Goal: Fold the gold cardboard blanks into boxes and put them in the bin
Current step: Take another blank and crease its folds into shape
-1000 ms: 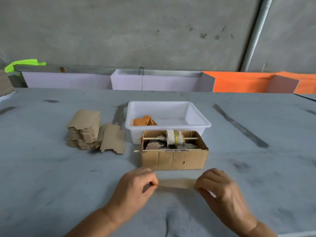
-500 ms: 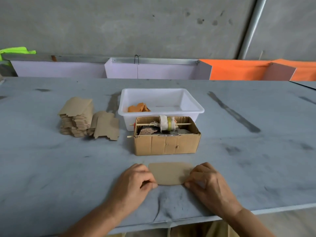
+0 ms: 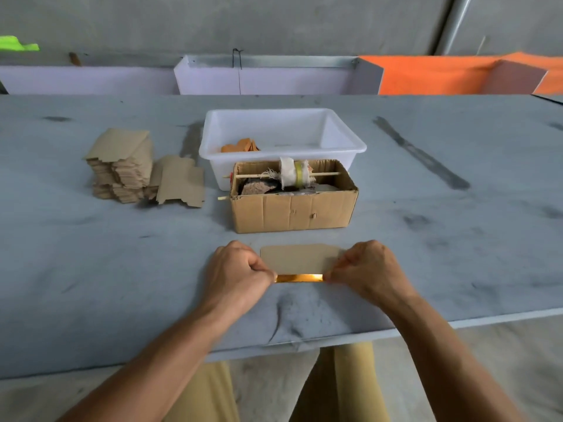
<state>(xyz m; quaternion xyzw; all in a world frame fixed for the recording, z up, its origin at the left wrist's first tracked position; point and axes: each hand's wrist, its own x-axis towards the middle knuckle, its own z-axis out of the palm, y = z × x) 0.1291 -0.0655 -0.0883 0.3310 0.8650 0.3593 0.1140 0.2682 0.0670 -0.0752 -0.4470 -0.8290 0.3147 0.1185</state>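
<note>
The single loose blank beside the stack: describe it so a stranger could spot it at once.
Start at the white bin in the middle of the grey table. Left of it stands a tall stack of brown blanks. The loose blank leans against that stack's right side, a single notched sheet between stack and bin.

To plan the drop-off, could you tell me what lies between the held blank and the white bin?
In the head view, the brown cardboard box sits between blank and bin.

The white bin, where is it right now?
In the head view the white bin sits mid-table, just behind the brown cardboard box, with the stack of blanks off to its left.
</note>
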